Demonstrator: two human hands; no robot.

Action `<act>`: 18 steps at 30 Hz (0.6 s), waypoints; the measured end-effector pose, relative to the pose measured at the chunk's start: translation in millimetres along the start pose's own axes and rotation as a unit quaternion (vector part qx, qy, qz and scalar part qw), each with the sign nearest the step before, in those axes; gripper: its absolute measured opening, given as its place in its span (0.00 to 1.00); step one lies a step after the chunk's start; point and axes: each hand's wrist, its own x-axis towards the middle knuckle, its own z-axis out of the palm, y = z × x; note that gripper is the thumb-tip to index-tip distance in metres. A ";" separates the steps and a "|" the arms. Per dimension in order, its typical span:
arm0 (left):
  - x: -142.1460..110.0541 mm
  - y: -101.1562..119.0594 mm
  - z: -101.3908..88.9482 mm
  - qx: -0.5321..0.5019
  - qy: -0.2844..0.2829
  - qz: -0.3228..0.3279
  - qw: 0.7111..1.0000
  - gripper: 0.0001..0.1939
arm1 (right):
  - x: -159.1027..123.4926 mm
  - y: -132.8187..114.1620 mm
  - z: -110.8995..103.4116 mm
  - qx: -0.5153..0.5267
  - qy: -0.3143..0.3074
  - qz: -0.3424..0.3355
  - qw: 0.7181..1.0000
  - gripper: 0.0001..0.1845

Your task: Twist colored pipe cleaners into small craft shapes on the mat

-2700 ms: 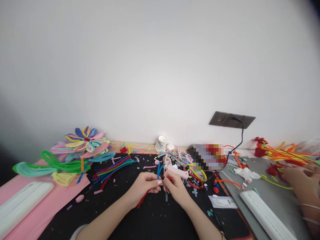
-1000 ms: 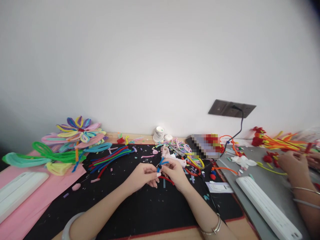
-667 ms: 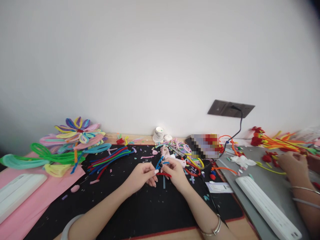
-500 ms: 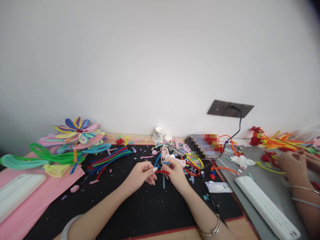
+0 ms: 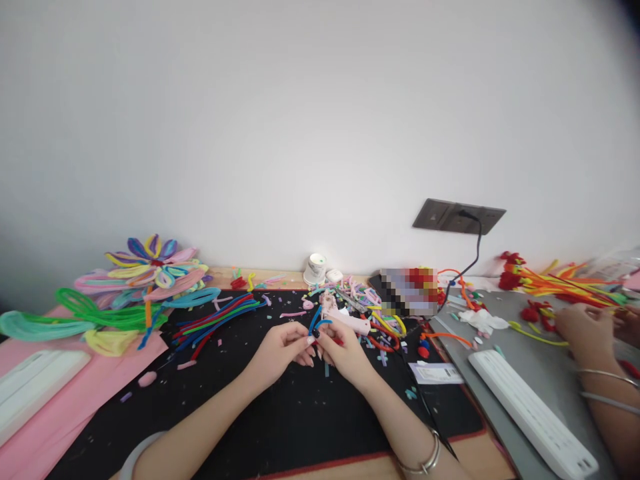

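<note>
Above the black mat (image 5: 295, 427), my left hand (image 5: 286, 345) and my right hand (image 5: 346, 348) meet fingertip to fingertip, both closed in a pinch. Between them is a small piece of bent pipe cleaner; its blue ends (image 5: 316, 319) stick up in a V shape. A bit of red pipe cleaner (image 5: 338, 342) shows at my right fingers, the rest hidden by them. Just beyond lies a pale pink glue gun (image 5: 353, 323) among cut scraps. Left of my hands rests a bundle of red, green and blue pipe cleaners (image 5: 220, 320).
A pipe-cleaner flower bunch (image 5: 156, 263) lies at the left on pink paper (image 5: 120, 373). A paper cup (image 5: 316, 269) stands by the wall. A black cable (image 5: 479, 250) runs from the wall socket (image 5: 435, 215). At right, another person's hand (image 5: 586, 330) works near a white power strip (image 5: 533, 410).
My right hand has moved slightly left, so my fingertips now meet closely. The red strip that stretched between my hands is mostly covered now.
</note>
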 end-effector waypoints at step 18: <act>-1.5 5.6 -0.8 -0.051 0.003 -0.038 0.998 0.13 | -3.3 -6.3 0.8 -0.082 0.014 -0.010 0.996 0.17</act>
